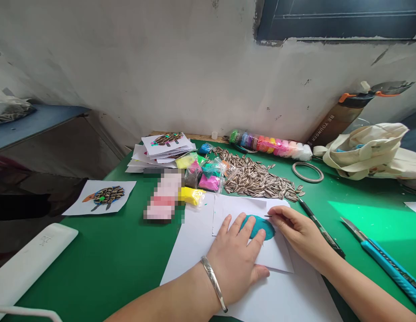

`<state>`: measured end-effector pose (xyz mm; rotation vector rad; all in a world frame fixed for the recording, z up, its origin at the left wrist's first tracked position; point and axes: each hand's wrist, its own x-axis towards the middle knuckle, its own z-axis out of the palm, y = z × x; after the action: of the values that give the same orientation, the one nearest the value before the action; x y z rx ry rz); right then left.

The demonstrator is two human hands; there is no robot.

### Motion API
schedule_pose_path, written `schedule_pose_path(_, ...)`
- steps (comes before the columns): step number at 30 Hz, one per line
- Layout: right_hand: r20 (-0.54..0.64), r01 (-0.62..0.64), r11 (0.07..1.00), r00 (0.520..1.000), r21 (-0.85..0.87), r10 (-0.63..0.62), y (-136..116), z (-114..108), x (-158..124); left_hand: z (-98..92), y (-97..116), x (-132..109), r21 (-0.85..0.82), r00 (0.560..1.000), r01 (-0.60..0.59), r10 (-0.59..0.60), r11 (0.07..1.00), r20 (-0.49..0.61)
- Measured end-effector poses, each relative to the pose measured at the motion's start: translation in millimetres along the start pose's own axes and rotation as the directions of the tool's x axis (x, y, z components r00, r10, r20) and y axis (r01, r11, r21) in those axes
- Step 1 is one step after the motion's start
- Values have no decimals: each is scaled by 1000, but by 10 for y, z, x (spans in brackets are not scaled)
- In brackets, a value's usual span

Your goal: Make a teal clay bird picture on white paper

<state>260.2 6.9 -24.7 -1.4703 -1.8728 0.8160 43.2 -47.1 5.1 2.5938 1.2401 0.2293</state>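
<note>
My left hand [237,255] lies flat with its fingers spread across a white paper card [278,260]. Its fingertips rest on a flattened blue clay oval [268,229] on that card, hiding part of it. At the oval's upper right edge, my right hand [300,232] pinches a sunflower seed [268,216], of which only a thin dark tip shows. Larger white sheets [187,246] lie beneath the card. Just beyond it spreads a heap of striped sunflower seeds [258,176].
Bagged coloured clay [210,182] and stacked cards [167,145] stand behind. A finished seed picture [105,197] lies left. To the right are a black pen [320,226], a blue utility knife [388,259], a tape ring [307,172] and a cloth bag [368,154].
</note>
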Motion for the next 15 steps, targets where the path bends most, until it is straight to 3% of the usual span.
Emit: schedule_pose_path(15, -41, -111, 994, 993, 22, 112, -51, 6, 42, 35, -15, -18, -72, 999, 25, -26, 997, -22)
